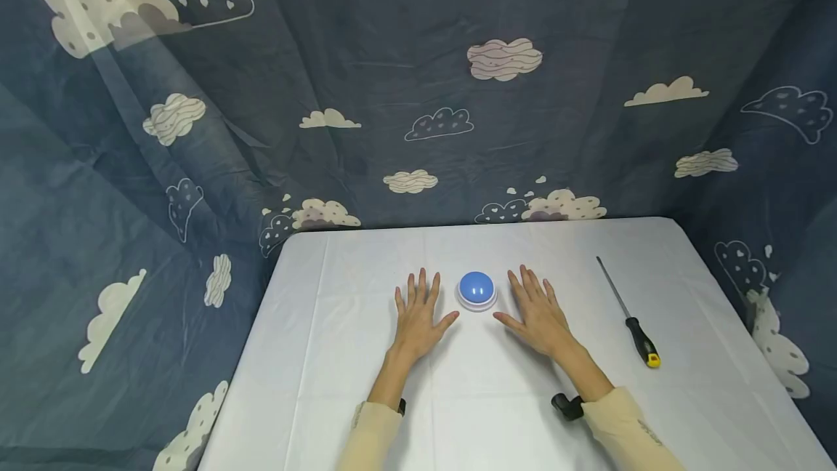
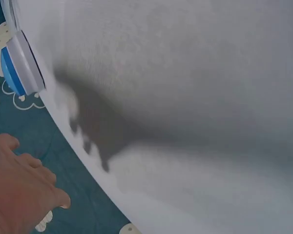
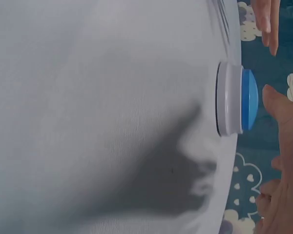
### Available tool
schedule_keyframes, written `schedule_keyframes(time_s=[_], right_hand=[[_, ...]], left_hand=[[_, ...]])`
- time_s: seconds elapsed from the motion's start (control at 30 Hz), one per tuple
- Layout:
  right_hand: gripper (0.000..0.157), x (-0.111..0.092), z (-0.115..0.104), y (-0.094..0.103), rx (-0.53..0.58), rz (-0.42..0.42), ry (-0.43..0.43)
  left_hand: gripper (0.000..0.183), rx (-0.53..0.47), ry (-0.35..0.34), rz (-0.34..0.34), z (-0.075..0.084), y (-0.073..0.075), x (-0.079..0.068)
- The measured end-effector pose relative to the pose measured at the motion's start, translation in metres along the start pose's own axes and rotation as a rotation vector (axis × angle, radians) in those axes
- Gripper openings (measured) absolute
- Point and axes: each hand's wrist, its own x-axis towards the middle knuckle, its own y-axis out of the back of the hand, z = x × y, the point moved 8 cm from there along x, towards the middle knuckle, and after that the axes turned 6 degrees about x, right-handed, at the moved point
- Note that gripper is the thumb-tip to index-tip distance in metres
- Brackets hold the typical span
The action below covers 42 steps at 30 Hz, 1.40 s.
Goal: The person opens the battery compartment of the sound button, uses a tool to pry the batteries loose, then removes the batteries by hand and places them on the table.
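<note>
A round push button point(image 1: 476, 288) with a blue dome and a white base sits on the white table between the two hands. To its left, my left hand point(image 1: 417, 322) is held with fingers spread and thumb pointing at the button. My right hand point(image 1: 538, 312) mirrors it on the right side, fingers also spread. Neither hand holds anything. In the right wrist view the button point(image 3: 230, 99) stands close to the right thumb point(image 3: 276, 103). Shadows of the hands fall on the tabletop in both wrist views, with the hands raised above it.
A screwdriver point(image 1: 629, 315) with a black and yellow handle lies on the white table point(image 1: 353, 355), right of the right hand. Dark blue cloth point(image 1: 366, 42) with cloud prints hangs behind and at both sides of the table.
</note>
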Motion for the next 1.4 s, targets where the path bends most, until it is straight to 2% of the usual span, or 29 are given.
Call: schedule_keyframes(time_s=[0.4,0.7,1.23,1.4], right_hand=[[0.088,0.012,-0.014,-0.019,0.023,-0.024,0.031],[0.085,0.023,-0.021,-0.031,0.031,-0.037,0.035],[0.074,0.027,-0.026,-0.034,0.042,-0.025,0.052],[0.072,0.029,-0.027,-0.036,0.072,-0.043,0.061]], left_hand=[[0.082,-0.008,-0.072,-0.034,0.02,-0.017,0.018],[0.075,0.065,-0.11,-0.06,0.033,-0.029,0.032],[0.072,0.072,-0.124,-0.089,0.045,-0.031,0.038],[0.072,0.035,-0.119,-0.102,0.044,-0.034,0.04]])
